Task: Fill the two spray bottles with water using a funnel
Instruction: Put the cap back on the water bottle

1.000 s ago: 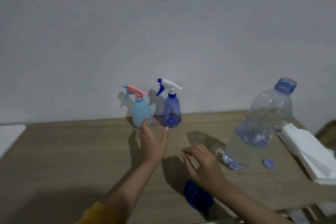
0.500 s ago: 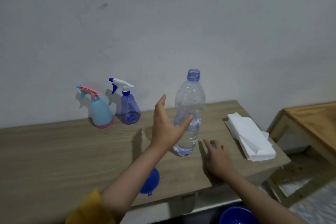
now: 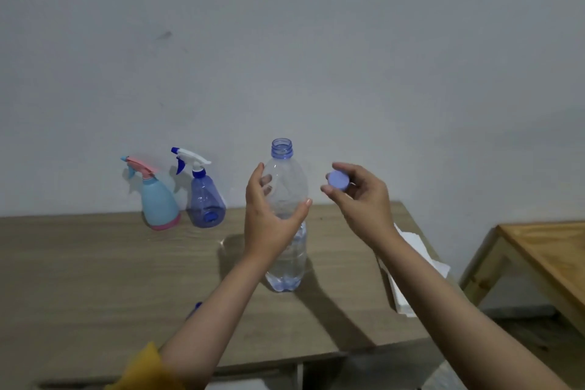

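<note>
Our left hand (image 3: 269, 222) curls around the uncapped water bottle (image 3: 286, 215) standing on the table (image 3: 95, 279), hiding its middle, our right hand (image 3: 357, 199) pinches its cap (image 3: 338, 181), while both spray bottles (image 3: 182, 193) stand by the wall and our left arm hides nearly all of the blue funnel (image 3: 195, 307).

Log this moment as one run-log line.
left hand: grips water bottle | right hand: pinches cap | bottle: upright, uncapped | spray bottles: heads on

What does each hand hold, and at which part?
The left hand grips the water bottle around its middle. The right hand pinches the blue cap by its rim.
</note>
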Available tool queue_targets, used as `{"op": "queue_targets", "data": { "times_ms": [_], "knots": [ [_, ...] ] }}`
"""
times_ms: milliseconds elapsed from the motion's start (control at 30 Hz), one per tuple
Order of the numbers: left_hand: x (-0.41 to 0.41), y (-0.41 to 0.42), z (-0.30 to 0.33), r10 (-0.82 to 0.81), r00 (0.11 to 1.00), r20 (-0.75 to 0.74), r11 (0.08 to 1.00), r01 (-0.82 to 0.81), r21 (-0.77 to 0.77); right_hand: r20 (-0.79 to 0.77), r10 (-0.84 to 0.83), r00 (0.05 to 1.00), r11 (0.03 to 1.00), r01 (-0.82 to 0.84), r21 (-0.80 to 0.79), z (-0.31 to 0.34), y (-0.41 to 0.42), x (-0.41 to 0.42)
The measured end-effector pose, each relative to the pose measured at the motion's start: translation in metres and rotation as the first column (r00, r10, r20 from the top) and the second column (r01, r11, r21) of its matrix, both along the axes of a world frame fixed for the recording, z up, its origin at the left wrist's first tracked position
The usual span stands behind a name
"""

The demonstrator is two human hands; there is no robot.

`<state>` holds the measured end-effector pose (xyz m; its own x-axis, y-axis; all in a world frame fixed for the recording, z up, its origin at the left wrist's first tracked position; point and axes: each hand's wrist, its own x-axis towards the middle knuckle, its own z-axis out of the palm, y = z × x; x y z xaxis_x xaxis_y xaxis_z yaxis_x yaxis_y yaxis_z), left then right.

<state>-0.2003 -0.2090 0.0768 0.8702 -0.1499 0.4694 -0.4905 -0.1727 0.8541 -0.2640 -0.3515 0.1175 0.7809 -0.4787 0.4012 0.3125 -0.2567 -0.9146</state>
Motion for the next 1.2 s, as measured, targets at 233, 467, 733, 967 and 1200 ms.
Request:
{"op": "queue_targets", "data": {
  "times_ms": [233, 467, 733, 967, 1200],
  "knots": [
    [-0.001, -0.004, 0.001, 0.044, 0.999, -0.009, 0.999, -0.044, -0.025, 0.087, 0.183, 0.979, 0.968, -0.164, -0.189, 0.068, 0.024, 0.036],
    [-0.002, -0.004, 0.004, 0.059, 0.998, -0.014, 0.998, -0.059, -0.005, -0.068, 0.282, 0.957, 0.911, -0.29, -0.295, 0.063, 0.032, 0.051],
    [-0.001, -0.006, 0.001, 0.088, 0.996, -0.01, 0.996, -0.088, -0.009, -0.093, 0.268, 0.959, 0.938, -0.282, -0.201, 0.064, 0.037, 0.055],
    [0.003, -0.01, -0.001, 0.092, 0.996, 0.013, 0.996, -0.092, -0.012, 0.05, 0.2, 0.979, 0.968, -0.205, 0.148, 0.056, 0.048, 0.055],
    [0.008, -0.002, -0.006, 0.101, 0.995, 0.026, 0.994, -0.1, -0.033, 0.131, 0.226, 0.965, 0.971, -0.233, 0.046, 0.046, 0.059, 0.054]
  ]
}}
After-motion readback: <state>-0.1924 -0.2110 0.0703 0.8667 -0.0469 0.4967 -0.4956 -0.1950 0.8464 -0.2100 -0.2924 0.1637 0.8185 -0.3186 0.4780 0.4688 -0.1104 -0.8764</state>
